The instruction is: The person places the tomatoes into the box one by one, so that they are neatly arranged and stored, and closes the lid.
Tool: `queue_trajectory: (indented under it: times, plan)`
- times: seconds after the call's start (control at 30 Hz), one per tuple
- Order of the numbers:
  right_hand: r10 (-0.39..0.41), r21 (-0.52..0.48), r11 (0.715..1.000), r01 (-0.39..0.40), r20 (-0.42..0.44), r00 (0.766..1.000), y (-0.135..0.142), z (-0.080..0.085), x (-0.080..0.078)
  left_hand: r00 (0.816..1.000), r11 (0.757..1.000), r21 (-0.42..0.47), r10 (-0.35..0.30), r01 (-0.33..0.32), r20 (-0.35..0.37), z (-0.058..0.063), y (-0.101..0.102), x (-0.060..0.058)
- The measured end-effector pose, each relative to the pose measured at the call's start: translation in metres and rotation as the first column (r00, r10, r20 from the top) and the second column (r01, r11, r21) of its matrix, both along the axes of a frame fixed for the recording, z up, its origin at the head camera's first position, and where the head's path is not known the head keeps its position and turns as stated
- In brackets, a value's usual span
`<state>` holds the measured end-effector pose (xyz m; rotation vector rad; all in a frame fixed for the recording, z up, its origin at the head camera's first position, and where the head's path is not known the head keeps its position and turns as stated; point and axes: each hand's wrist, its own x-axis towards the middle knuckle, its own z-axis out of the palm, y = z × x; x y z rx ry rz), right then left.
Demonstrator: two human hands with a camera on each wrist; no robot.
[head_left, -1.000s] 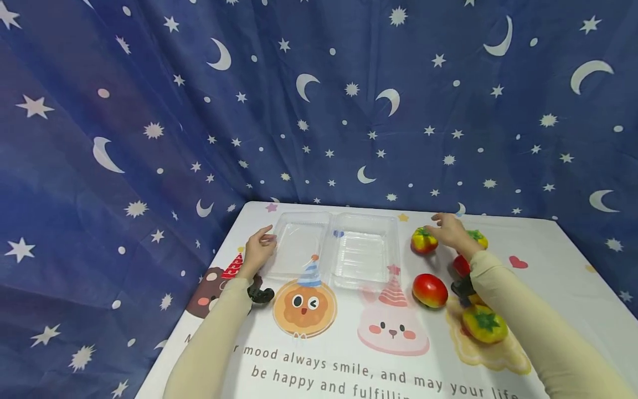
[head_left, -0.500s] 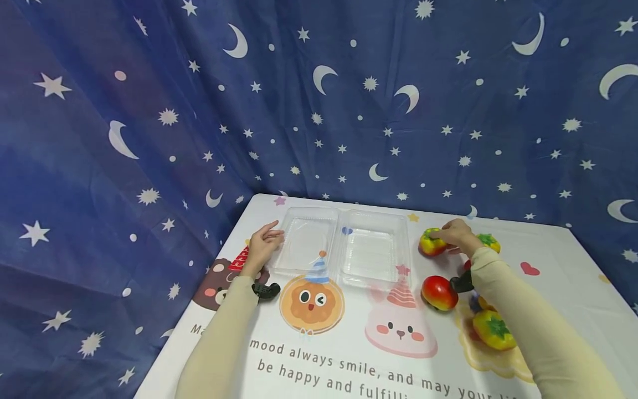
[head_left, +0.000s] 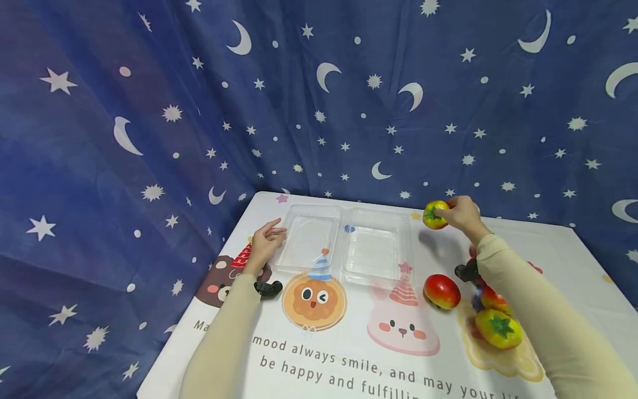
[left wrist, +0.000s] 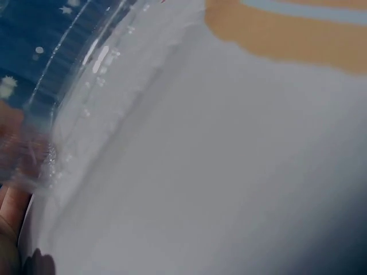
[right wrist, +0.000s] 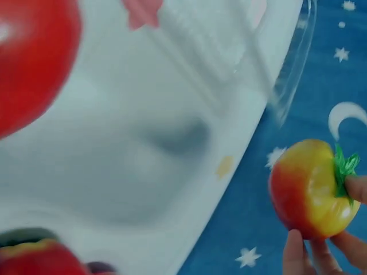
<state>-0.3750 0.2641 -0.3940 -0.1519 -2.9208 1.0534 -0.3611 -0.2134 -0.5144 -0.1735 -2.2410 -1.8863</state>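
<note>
My right hand (head_left: pixel 464 217) holds a yellow-and-red toy persimmon (head_left: pixel 435 215) with a green leafy top above the table's far edge. In the right wrist view, the thumb presses the green top of this persimmon (right wrist: pixel 307 186) and the fingers (right wrist: pixel 295 255) support its other side. A clear plastic clamshell box (head_left: pixel 371 252) lies unfolded on the table, its two halves side by side. My left hand (head_left: pixel 267 244) is at the box's left edge with fingers loosely extended. In the left wrist view those fingers show partly through the clear plastic (left wrist: pixel 63 132); whether they press it is unclear.
A red oval toy fruit (head_left: pixel 442 291) lies right of the box. Another yellow persimmon (head_left: pixel 499 329) sits nearer, beside a red-orange fruit (head_left: pixel 493 300). My right sleeve (head_left: pixel 538 310) hides part of that group. A starry blue curtain (head_left: pixel 299 100) hangs behind the table.
My right hand has grasped the persimmon and lifted it off the table. My left hand has stayed by the box's edge. The head view has shifted slightly.
</note>
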Motion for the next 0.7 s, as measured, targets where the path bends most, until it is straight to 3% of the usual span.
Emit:
queue_trajectory:
  times: [0.13, 0.3, 0.47, 0.6, 0.7]
  plan:
    - [0.105, 0.005, 0.994, -0.105, -0.08, 0.991, -0.024, 0.013, -0.006, 1.0, 0.999, -0.028, 0.028, -0.028, -0.002, -0.016, -0.002, -0.009]
    - [0.208, -0.019, 0.978, -0.21, -0.05, 0.977, -0.059, 0.01, -0.015, 0.999, 0.999, -0.021, 0.036, -0.036, -0.015, -0.024, -0.002, -0.015]
    - [0.297, 0.013, 0.955, -0.297, -0.032, 0.954, -0.098, -0.007, -0.025, 0.999, 1.0, -0.014, 0.025, -0.025, -0.037, -0.022, -0.005, -0.013]
    - [0.342, 0.029, 0.939, -0.342, -0.02, 0.939, -0.12, -0.024, -0.028, 1.0, 1.0, -0.005, -0.008, 0.008, -0.021, -0.005, -0.003, -0.002]
    - [0.358, 0.029, 0.934, -0.357, -0.01, 0.934, -0.13, -0.032, -0.028, 1.0, 1.0, -0.008, 0.001, -0.001, -0.014, -0.007, -0.004, -0.005]
